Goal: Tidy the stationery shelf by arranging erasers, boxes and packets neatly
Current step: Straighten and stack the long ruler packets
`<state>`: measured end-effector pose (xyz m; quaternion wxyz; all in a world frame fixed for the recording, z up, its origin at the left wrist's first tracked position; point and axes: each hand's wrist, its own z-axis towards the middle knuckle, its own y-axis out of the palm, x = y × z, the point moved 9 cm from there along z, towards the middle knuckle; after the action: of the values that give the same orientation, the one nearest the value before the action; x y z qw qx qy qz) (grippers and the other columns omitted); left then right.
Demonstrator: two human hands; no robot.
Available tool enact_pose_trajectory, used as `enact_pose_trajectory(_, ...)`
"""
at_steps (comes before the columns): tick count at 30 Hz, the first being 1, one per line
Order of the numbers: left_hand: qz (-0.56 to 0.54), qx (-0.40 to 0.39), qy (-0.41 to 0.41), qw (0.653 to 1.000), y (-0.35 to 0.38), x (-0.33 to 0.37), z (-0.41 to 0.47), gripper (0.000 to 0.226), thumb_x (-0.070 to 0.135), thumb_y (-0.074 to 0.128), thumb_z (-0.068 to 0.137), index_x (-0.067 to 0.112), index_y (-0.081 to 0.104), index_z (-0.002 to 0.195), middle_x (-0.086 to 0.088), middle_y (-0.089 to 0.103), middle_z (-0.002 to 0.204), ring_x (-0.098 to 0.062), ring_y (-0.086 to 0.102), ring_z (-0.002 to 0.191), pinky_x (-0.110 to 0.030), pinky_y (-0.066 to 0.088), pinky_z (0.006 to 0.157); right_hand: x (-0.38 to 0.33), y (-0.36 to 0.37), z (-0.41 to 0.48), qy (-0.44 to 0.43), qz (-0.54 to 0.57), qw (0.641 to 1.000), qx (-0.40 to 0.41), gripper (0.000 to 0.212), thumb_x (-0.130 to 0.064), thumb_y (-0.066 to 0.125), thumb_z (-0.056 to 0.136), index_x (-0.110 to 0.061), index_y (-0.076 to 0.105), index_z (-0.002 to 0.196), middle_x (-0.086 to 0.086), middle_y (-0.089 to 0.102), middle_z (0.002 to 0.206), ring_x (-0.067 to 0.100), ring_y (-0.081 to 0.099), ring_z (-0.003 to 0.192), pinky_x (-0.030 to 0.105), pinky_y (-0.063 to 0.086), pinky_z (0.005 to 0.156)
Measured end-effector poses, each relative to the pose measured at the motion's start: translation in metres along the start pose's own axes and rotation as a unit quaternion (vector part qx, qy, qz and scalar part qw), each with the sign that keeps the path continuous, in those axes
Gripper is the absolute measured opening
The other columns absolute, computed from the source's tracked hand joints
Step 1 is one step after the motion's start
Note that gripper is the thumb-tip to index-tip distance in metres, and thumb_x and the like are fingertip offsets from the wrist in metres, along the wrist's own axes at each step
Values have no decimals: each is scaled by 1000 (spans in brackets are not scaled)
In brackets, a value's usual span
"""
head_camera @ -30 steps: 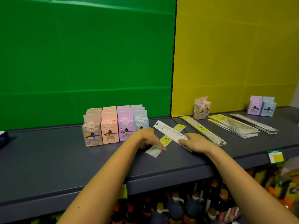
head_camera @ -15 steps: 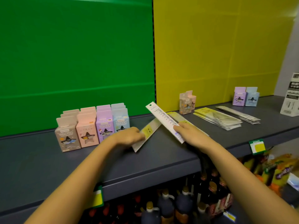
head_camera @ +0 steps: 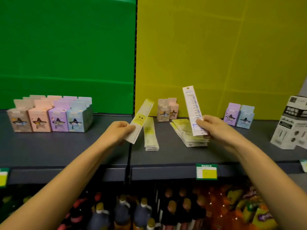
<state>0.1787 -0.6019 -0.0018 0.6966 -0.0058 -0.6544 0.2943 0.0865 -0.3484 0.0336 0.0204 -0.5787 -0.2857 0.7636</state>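
Note:
My left hand grips a long yellow-labelled ruler packet, tilted up to the right above the dark shelf. My right hand pinches the lower end of a white and blue ruler packet, held almost upright. Between my hands a stack of yellow-labelled ruler packets lies flat on the shelf. A second, fanned stack of packets lies under my right hand. Several pastel eraser boxes stand in rows at the left.
Two eraser boxes stand by the yellow back wall, two more further right. A white and black printed box leans at the far right. A green price tag hangs on the shelf edge. Bottles fill the shelf below.
Both hands have lifted their packets off the shelf. The right hand's packet has swung from slanted to nearly upright. My view has shifted to the right.

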Motion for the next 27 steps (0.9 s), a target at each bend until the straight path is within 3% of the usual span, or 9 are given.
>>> enact_pose_trajectory(2, -1, 41, -5, 999, 11, 2, 1, 33, 22, 51, 91, 13, 44, 60, -5, 41, 54, -15, 31, 46, -25, 20, 45, 8, -21, 5, -10, -12, 1000, -4, 17, -22, 46, 95, -21, 53, 80, -1, 62, 79, 10, 51, 64, 19, 38, 54)
enact_pose_trajectory(6, 76, 125, -5, 989, 25, 10, 6, 39, 23, 48, 92, 13, 42, 54, -4, 40, 54, -18, 34, 53, -30, 22, 50, 28, -57, 16, -13, -35, 999, 5, 16, -20, 51, 93, -21, 59, 79, 17, 64, 91, 21, 52, 77, 27, 39, 61)
enact_pose_trajectory(9, 156, 164, -35, 973, 27, 7, 13, 41, 25, 43, 92, 14, 42, 53, -6, 45, 58, -25, 42, 62, -30, 26, 53, 52, -78, 21, 4, -48, 999, 14, 18, -21, 54, 91, -12, 64, 104, 12, 66, 100, 24, 60, 89, 35, 48, 79)
enact_pose_trajectory(12, 213, 175, -73, 959, 33, 2, 18, 32, 29, 40, 92, 11, 57, 71, -12, 59, 78, -32, 57, 77, -32, 37, 66, 74, -95, 19, 23, -78, 996, 27, 34, -21, 55, 90, -7, 57, 121, 11, 67, 109, 28, 64, 101, 47, 48, 96)
enact_pose_trajectory(15, 282, 205, -89, 933, 39, 7, 14, 31, 27, 38, 92, 10, 61, 81, -11, 57, 82, -30, 53, 77, -30, 36, 69, 91, -105, 18, 29, -106, 993, 32, 31, -21, 56, 89, -9, 61, 118, 11, 69, 108, 27, 63, 103, 44, 47, 96)
enact_pose_trajectory(18, 327, 218, -94, 915, 42, 11, 12, 30, 23, 38, 90, 8, 58, 74, -12, 58, 82, -30, 52, 76, -30, 36, 70, 99, -104, 20, 27, -127, 991, 32, 31, -21, 56, 88, -8, 62, 116, 14, 70, 107, 30, 63, 104, 41, 47, 93)
enact_pose_trajectory(22, 370, 209, -96, 900, 44, 11, 14, 29, 22, 40, 87, 9, 53, 65, -12, 58, 77, -30, 53, 72, -29, 37, 68, 95, -109, 26, 26, -173, 983, 54, 33, -19, 52, 91, -7, 58, 121, 17, 63, 121, 32, 55, 114, 34, 42, 91)
enact_pose_trajectory(27, 446, 180, -87, 872, 46, 15, 15, 33, 27, 43, 87, 5, 66, 79, -9, 59, 73, -28, 54, 68, -25, 35, 60, 102, -108, 34, 39, -215, 974, 62, 36, -20, 50, 92, -7, 55, 125, 17, 59, 127, 33, 52, 118, 34, 41, 93)
